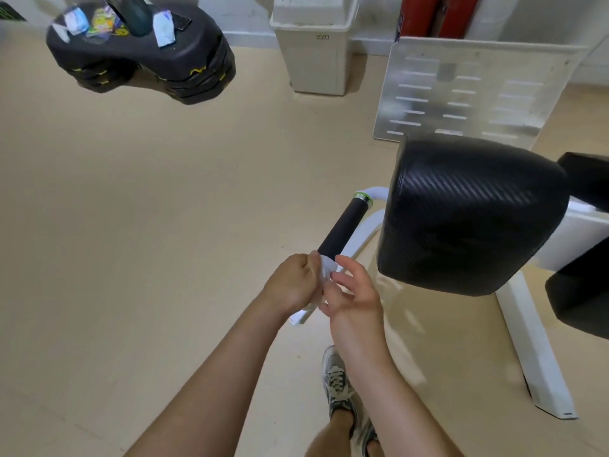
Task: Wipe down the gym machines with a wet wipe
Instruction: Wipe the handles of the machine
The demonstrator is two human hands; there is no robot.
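Left hand (293, 282) grips the wipe (324, 270), fingers curled round it. Right hand (354, 293) is against the wipe's other side with its fingers loosely spread; whether it pinches cannot be told. The wipe sits between both hands, at the near end of the black handle (342, 227). The machine's black pad (468, 212) is just right of the handle. A bin (316, 51) stands by the far wall.

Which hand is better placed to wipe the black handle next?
Probably the left. The left hand grips the wet wipe with curled fingers at the near end of the black handle. The right hand only touches the wipe with loose, spread fingers.
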